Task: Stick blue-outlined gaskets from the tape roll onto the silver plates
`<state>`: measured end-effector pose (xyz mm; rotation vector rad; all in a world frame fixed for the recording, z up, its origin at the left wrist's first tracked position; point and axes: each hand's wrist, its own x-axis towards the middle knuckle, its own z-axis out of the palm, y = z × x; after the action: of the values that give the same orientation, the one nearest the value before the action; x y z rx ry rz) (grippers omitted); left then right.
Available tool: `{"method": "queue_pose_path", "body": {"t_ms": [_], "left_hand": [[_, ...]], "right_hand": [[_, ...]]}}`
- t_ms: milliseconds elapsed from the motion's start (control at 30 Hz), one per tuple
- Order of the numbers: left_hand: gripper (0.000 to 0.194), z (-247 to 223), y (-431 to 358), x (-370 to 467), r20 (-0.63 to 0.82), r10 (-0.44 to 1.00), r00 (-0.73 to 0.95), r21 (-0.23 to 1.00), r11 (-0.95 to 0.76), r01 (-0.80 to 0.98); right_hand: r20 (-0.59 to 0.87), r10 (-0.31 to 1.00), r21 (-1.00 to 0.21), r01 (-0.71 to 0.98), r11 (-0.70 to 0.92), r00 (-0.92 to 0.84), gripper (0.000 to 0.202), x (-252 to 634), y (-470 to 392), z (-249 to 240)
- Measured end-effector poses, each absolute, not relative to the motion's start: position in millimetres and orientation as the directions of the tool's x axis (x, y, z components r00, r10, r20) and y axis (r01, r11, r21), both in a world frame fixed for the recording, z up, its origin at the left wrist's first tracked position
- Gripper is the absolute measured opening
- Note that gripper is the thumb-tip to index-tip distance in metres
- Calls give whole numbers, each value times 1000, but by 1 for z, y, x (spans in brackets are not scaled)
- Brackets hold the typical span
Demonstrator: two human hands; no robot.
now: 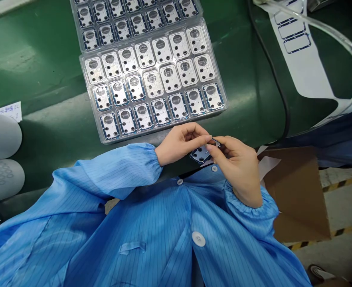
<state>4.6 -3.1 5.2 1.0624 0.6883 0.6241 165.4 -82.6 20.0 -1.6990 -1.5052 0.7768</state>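
Observation:
A small metal plate with round holes and a dark blue border is held over the table's near edge, in front of my chest. My left hand pinches its upper edge between thumb and fingers. On the other side, my right hand grips the plate's right end with thumb and forefinger. Fingers cover part of the plate. Just beyond my hands lies a clear plastic tray with rows of similar plates. Blue borders show on the plates of its near row and on some in the middle row; the far row looks plain silver.
A second filled tray adjoins the first at the back. White backing strip with blue frame outlines, a black cable and a clear hose lie right. White rolls stand left. An open cardboard box sits below right.

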Motion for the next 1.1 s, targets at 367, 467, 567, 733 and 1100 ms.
{"method": "queue_pose_path", "body": {"t_ms": [367, 467, 567, 733, 1100], "left_hand": [[48, 13, -2, 1, -248, 732, 634, 919, 384, -84], [52, 15, -2, 3, -262, 724, 638, 913, 400, -79], [51, 15, -3, 3, -247, 725, 643, 931, 362, -50], [50, 12, -3, 2, -256, 732, 632, 937, 348, -23], [31, 13, -5, -1, -213, 645, 734, 925, 376, -62]], "right_hand": [[-47, 984, -892, 436, -120, 175, 13, 167, -84, 18], [-61, 982, -900, 415, -131, 177, 14, 169, -84, 18], [-86, 982, -893, 424, -152, 171, 17, 169, -84, 19], [-116, 982, -917, 363, -164, 148, 20, 167, -83, 21], [-42, 988, -960, 269, -82, 149, 32, 171, -86, 14]]}}
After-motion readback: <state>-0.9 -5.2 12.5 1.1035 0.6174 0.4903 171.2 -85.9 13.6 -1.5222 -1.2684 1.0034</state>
